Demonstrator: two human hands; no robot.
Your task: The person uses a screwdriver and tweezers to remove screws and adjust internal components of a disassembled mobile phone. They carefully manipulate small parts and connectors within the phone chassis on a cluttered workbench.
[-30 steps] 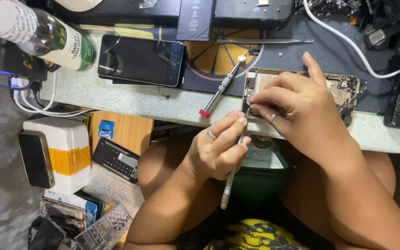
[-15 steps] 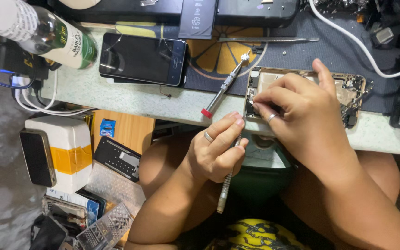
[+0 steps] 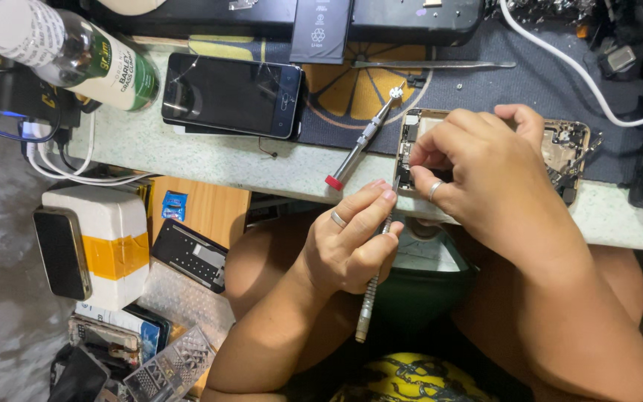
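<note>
Your left hand [image 3: 347,246] is pinching a slim silver metal screwdriver [image 3: 376,268] between thumb and forefinger, fingers closed round the shaft, and you are angling its tip up to the near edge of the opened gold-coloured phone chassis [image 3: 571,152]; the long handle is trailing back over your lap, which keeps the tip steady. Your right hand [image 3: 485,175] is lying over the chassis with its fingers curled down onto the exposed inner parts, pressing it flat so it cannot slide; whether those fingertips are gripping anything small I cannot tell. The chassis is sitting at the front edge of the pale speckled desk [image 3: 225,160], half on the dark work mat [image 3: 530,89], close to you. A second screwdriver with a red cap [image 3: 360,141] is lying just left of the chassis, pointing to the front edge, within easy reach. Further left a black phone with a cracked screen [image 3: 232,93] is resting face up, and a clear bottle with a green label [image 3: 68,52] is lying at the desk's far left corner.
</note>
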